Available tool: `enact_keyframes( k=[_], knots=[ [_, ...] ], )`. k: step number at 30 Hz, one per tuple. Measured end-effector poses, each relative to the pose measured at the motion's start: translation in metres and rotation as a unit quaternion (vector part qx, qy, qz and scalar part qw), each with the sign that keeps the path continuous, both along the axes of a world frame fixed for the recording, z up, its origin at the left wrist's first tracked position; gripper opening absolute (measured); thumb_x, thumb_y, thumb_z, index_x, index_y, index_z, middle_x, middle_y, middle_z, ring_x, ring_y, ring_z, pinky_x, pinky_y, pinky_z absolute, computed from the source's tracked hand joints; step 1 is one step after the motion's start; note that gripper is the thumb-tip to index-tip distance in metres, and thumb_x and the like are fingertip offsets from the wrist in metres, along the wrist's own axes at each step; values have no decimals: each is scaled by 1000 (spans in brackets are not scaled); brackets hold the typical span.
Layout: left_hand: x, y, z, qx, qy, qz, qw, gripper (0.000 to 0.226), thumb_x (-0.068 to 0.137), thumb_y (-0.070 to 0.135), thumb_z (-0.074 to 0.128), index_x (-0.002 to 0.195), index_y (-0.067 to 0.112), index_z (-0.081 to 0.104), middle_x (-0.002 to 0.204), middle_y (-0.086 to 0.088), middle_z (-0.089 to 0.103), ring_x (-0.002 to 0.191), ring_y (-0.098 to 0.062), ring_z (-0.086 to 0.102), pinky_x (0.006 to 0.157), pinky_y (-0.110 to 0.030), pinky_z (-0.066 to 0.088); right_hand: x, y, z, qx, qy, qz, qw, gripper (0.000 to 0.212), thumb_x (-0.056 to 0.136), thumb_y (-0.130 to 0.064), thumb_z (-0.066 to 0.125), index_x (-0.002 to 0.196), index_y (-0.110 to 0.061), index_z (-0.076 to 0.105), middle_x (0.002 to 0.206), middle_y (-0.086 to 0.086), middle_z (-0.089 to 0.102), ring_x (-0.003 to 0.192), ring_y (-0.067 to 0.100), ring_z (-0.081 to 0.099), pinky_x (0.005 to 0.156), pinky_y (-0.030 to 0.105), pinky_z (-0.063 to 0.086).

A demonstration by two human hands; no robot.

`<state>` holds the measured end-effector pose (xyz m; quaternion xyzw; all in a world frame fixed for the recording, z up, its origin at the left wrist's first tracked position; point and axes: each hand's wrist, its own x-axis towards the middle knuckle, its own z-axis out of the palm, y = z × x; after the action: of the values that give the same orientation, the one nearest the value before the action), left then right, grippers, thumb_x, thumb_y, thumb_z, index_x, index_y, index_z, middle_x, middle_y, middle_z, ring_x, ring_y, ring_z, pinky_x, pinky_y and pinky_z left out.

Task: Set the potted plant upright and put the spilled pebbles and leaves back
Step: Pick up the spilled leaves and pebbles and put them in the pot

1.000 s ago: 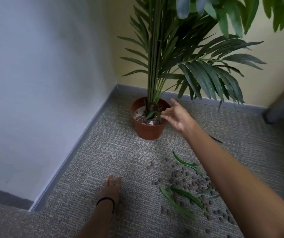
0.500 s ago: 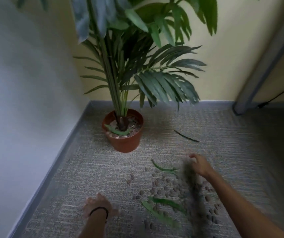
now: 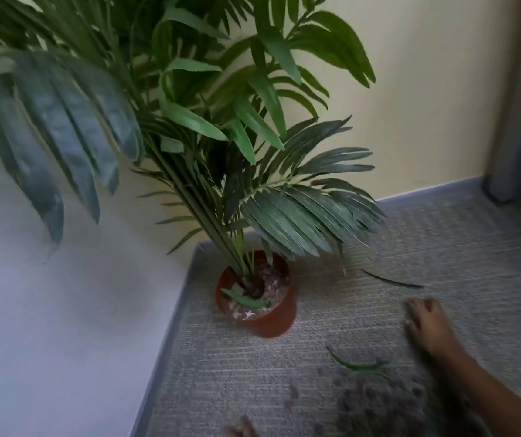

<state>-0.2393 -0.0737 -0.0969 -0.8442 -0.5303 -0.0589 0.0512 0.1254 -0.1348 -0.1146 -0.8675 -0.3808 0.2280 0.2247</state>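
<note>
Grey carpet (image 3: 442,247) fills a corner between a yellow and a white wall. One potted palm (image 3: 272,323) stands upright, left of the right hand (image 3: 426,323). Three loose leaves show: one lying in the pot (image 3: 246,300), one dark leaf (image 3: 391,281) just beyond the hand, and one green leaf (image 3: 357,364) nearer than it, to its left. The pebbles (image 3: 376,402), beside the forearm, are too blurred to count. The right hand reaches forward, fingers bent down to the carpet; whether it grasps anything I cannot tell. Only a sliver of the left hand (image 3: 242,430) shows, its grip unclear.
</note>
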Motion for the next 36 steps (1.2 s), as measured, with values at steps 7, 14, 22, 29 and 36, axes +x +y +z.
enact_keyframes(
  k=[7,14,22,29,36],
  knots=[
    [17,33,-40,-11,182,-63,981,50,100,1,7,102,2,57,135,-53,23,71,-20,76,45,-24,52,31,43,5,-187,-153,151,959,64,92,-28,54,146,-27,22,157,19,-12,146,37,1,115,55,20],
    [8,36,-41,-98,193,-96,972,63,101,1,11,93,20,71,76,-4,78,57,-12,73,44,-19,52,60,70,-13,-243,-113,257,928,87,85,-43,63,151,-33,7,159,14,-11,147,34,-4,116,57,15],
    [8,19,-23,-179,249,-101,947,49,66,7,30,91,-7,70,82,-17,76,62,-18,75,43,-19,53,26,52,-12,-121,-177,162,963,36,98,-11,36,131,0,44,141,15,37,124,31,43,102,38,41],
    [42,43,13,-372,310,-55,873,64,96,44,46,149,11,29,155,-14,28,139,-31,37,112,-43,35,-16,27,1,-139,-239,129,952,29,94,-2,38,113,-7,59,122,9,59,116,25,57,96,37,45],
    [38,27,16,-455,191,-53,868,59,100,34,44,154,21,22,162,-7,14,147,-28,25,118,-40,26,-41,-5,25,46,44,56,996,20,85,4,56,80,-6,73,95,14,73,91,26,66,85,32,50]
  ],
)
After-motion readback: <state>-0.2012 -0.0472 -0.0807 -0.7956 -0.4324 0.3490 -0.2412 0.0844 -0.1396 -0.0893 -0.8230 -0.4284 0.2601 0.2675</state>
